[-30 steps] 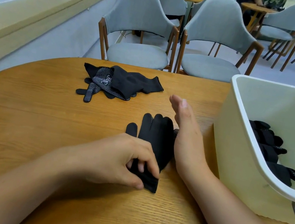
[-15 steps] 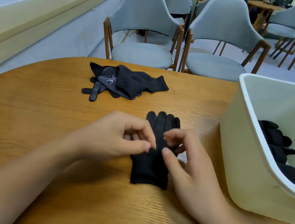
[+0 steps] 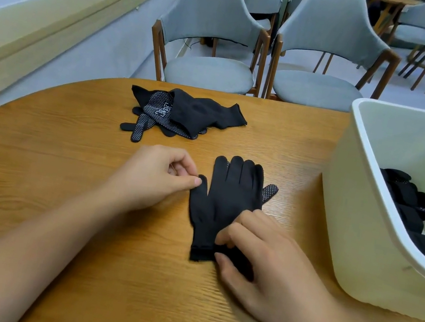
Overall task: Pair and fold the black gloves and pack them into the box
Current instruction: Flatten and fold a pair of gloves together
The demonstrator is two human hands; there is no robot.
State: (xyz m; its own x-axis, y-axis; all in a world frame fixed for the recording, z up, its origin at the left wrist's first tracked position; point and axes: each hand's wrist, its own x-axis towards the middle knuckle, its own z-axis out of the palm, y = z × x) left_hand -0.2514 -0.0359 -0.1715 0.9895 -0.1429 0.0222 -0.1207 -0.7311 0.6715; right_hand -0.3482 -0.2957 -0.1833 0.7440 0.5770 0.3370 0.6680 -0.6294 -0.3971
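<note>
Two black gloves (image 3: 231, 192) lie stacked flat on the wooden table (image 3: 53, 189), fingers pointing away from me, with a dotted thumb sticking out on the right. My left hand (image 3: 151, 178) pinches the tip of the thumb that sticks out on the left. My right hand (image 3: 272, 268) grips the cuff end between thumb and curled fingers. The cream box (image 3: 347, 241) stands at the right and holds several folded black gloves (image 3: 407, 206). A loose pile of black gloves (image 3: 185, 113) lies near the table's far edge.
Two grey chairs (image 3: 207, 69) (image 3: 315, 88) stand close against the far side of the table. A window ledge (image 3: 44, 26) runs along the left. More chairs and tables stand in the room behind.
The glove pair has been spread flat with its thumbs out to the sides. My left hand moved left to the glove's thumb, and my right hand dropped back to the cuff.
</note>
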